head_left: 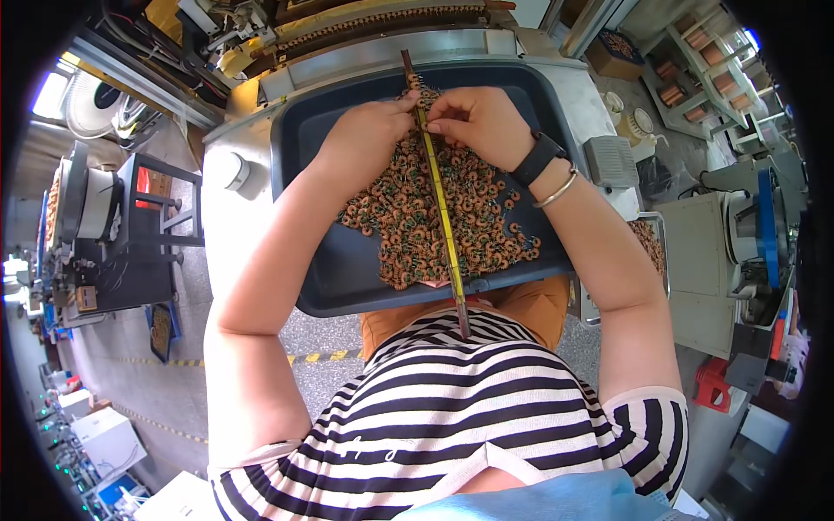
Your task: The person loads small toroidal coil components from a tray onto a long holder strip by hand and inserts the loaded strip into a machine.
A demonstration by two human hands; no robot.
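A long narrow bar, yellow along its middle with dark ends, lies lengthwise across a dark plastic tray. Small ring-shaped copper coils, some with green parts, are heaped in the tray under the bar. A few similar coils sit on the bar's far end. My left hand is closed at the bar's left side, its fingertips against the far part. From the right, my right hand pinches with thumb and forefinger right beside the bar; what is between those fingertips is too small to make out.
A metal tray of coils stands to the right of the dark tray. A white round container is on the table at left. Machinery runs along the back. At far right stands a machine with a blue wheel.
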